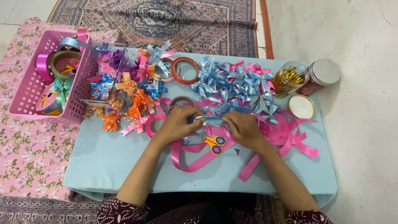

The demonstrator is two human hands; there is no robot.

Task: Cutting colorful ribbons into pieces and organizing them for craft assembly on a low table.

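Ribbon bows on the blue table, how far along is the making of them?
Done: a pile of blue bows and a mixed orange, purple and pink pile lie finished. In hand: left hand and right hand pinch a silvery-blue ribbon strip above the scissors. Left: loose pink ribbon lies uncut, and rolls remain in the pink basket.

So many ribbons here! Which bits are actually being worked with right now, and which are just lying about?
In use:
- left hand and right hand, both on a silvery-blue ribbon strip
- scissors just beneath them

Lying about:
- pink basket of ribbon rolls
- pile of mixed-colour bows
- finished blue bows
- jar of gold ties
- orange tape roll
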